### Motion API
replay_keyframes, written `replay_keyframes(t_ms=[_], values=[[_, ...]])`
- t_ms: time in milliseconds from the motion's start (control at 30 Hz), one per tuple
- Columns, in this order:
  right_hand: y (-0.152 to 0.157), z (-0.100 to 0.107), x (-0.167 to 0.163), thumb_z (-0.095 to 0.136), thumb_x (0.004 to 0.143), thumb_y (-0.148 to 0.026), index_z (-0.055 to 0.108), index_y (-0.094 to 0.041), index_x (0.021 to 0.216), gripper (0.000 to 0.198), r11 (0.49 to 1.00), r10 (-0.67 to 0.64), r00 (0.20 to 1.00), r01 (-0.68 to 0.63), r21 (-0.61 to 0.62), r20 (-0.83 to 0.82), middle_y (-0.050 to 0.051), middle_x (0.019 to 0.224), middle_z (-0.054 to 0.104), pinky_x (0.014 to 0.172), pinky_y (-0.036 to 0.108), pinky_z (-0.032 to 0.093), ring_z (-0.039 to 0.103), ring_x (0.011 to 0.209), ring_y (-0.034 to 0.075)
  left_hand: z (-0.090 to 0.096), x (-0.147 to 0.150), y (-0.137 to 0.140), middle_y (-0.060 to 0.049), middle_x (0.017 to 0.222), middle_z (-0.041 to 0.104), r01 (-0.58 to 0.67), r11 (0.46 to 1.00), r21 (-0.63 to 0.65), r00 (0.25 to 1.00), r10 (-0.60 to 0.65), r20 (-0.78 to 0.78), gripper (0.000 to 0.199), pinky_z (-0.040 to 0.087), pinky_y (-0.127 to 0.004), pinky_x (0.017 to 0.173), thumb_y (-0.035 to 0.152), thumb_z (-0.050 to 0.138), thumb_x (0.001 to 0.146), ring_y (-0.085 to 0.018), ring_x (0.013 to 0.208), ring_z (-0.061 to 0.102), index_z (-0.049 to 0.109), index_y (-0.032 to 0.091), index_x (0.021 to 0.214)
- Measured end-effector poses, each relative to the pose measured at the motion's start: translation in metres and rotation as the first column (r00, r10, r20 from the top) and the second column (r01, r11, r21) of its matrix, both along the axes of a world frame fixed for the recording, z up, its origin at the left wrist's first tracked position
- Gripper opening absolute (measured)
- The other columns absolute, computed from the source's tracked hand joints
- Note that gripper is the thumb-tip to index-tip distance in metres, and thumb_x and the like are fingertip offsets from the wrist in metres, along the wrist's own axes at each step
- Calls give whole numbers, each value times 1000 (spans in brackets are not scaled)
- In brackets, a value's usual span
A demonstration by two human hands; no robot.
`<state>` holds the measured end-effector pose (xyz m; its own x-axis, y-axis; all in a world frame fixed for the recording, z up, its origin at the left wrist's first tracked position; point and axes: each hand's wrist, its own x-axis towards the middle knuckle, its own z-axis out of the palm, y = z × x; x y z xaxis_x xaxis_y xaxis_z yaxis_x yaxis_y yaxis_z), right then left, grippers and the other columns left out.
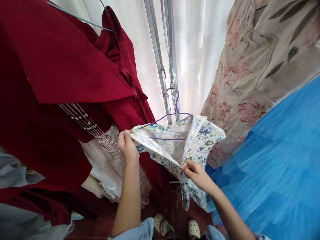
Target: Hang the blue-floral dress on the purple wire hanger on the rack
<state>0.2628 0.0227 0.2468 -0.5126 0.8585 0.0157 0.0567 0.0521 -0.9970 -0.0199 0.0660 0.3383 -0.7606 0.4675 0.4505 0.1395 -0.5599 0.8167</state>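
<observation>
White curtain [195, 50], fingers [189, 165] on garment [201, 145]

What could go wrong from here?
1. The right hand pinches the floral garment where the opening's edges meet; thin fabric could bunch or catch there.
2. The left hand grips the garment's shoulder at one end of the purple hanger; a tug might slip it off.
3. The hanger's hook is by the grey metal frame, but how securely it hangs is unclear; pulling might shift it.
</observation>
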Motion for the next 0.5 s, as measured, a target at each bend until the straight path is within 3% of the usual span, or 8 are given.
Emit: replay_keyframes(t_ms=[100,167,233,300,367,433,500], values=[[-8,1,-1,53,89,-26,52,-19,73,17,999,-34,999,33,28,15,-5,56,46,53,24,31,42,54,12,15,-11,9,0,72,58,112,993,-43,994,-111,24,42,49,-25,68,55,69,76,-12,67,58,51,17,75],[-11,0,0,54,87,-23,52,-19,72,16,999,-49,999,49,20,10,-5,57,45,53,23,30,41,55,11,18,-9,9,-3,82,62,168,978,-125,985,-170,-7,41,49,-25,70,55,69,77,-14,72,61,55,17,84],[-14,-2,0,52,85,-19,52,-19,72,13,999,-39,999,39,1,-5,-5,57,45,52,23,30,41,55,11,18,0,6,-6,100,65,157,961,-229,971,-192,-141,42,48,-26,79,47,75,74,-16,87,63,59,19,101],[-16,-2,1,50,84,-16,53,-18,73,12,1000,-23,1000,23,-7,-14,-5,58,47,52,22,30,41,55,11,17,10,3,-6,109,65,62,936,-347,922,-186,-339,49,45,-26,85,31,82,65,-19,98,61,62,22,109],[-18,1,3,49,83,-15,54,-18,74,11,1000,-17,1000,17,-8,-13,-5,59,48,52,22,31,42,55,11,17,15,2,-4,93,68,-34,906,-422,887,-167,-430,33,44,-27,80,19,78,63,-21,89,59,69,20,95],[-18,4,4,49,83,-14,54,-18,75,10,1000,-11,1000,11,-17,-13,-5,59,49,52,22,31,43,54,10,14,10,3,0,65,58,-43,904,-426,932,-117,-342,4,41,-25,68,15,68,66,-18,71,53,65,17,68],[-17,8,5,50,83,-16,54,-18,76,8,999,-4,1000,3,-40,-30,-6,58,50,52,22,31,43,53,10,9,0,6,3,53,46,8,923,-384,979,-86,-187,15,39,-24,60,16,60,69,-15,60,46,55,18,56]])
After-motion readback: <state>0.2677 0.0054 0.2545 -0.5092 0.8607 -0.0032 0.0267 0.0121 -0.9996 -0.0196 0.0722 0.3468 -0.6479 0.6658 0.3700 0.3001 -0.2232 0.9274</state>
